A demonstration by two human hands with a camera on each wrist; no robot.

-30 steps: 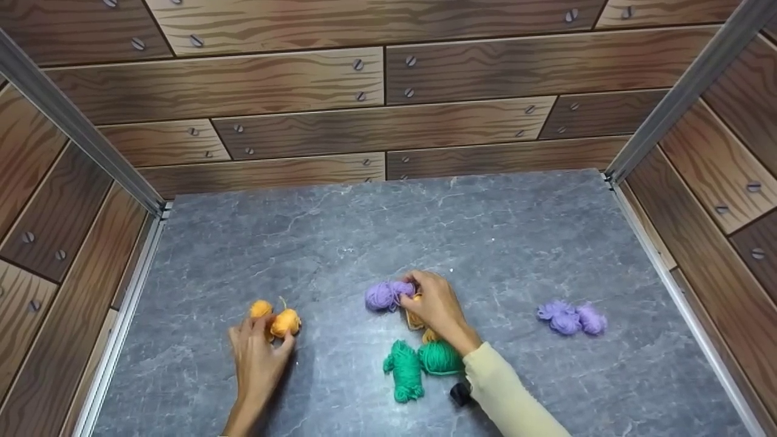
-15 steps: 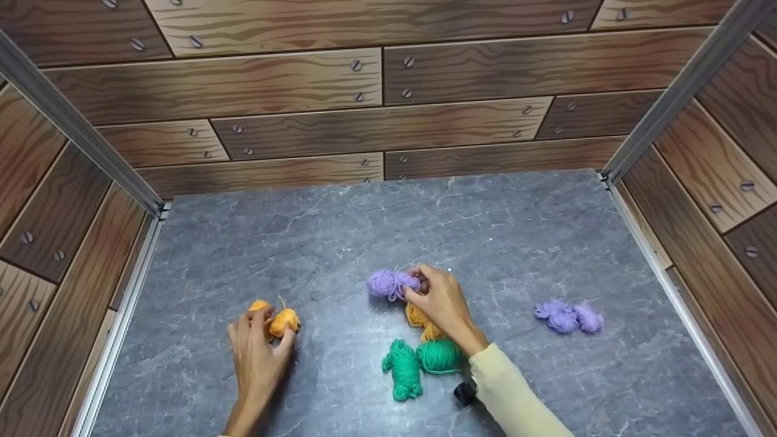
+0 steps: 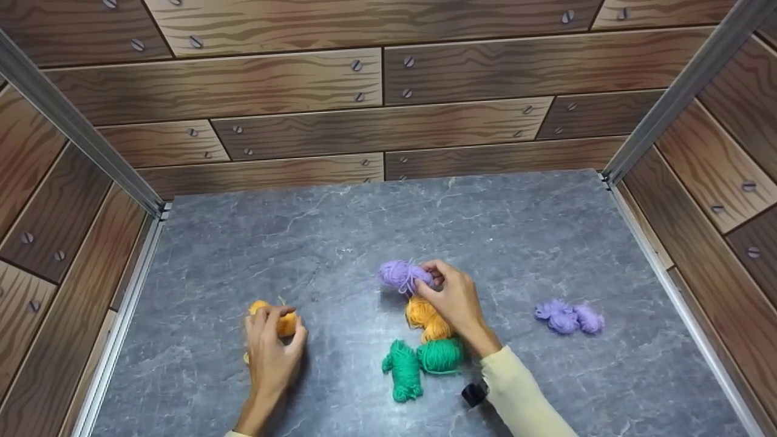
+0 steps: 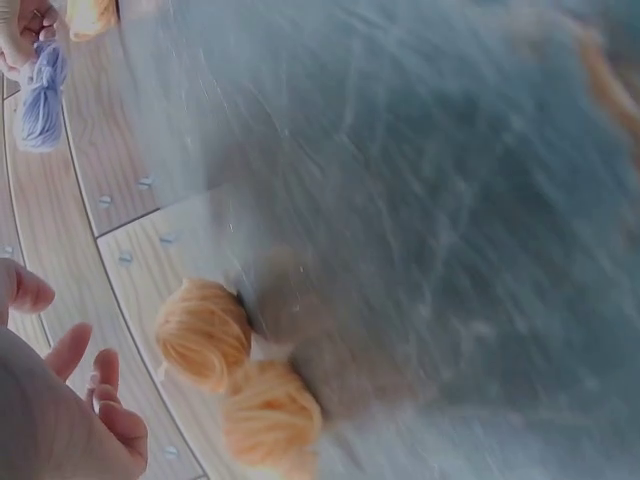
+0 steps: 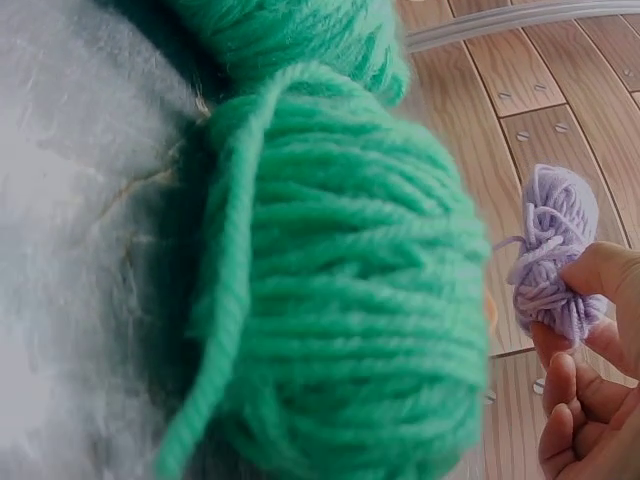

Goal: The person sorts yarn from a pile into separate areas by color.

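Note:
My right hand (image 3: 455, 306) pinches one end of a small purple yarn skein (image 3: 400, 276) between thumb and fingers, at the middle of the table. In the right wrist view the purple skein's loose strands show above the fingertips. Just below it lies an orange yarn bundle (image 3: 428, 320), partly behind the hand. At the left, my left hand (image 3: 273, 349) hovers over a pair of orange yarn balls (image 3: 286, 325), covering much of them. The left wrist view shows its fingers (image 4: 68, 350) loosely bent and apart from the orange balls (image 4: 204, 335).
Two green yarn skeins (image 3: 405, 371) lie near the front middle, one beside the orange bundle; a green skein (image 5: 350, 280) fills much of the right wrist view. Purple yarn (image 3: 558, 317) rests at the right. Wood-patterned walls (image 3: 303, 85) enclose the grey table (image 3: 340, 230).
My right hand has lifted the purple skein away from the orange bundle, up and then slightly right. My left hand has shifted right and come off the orange balls.

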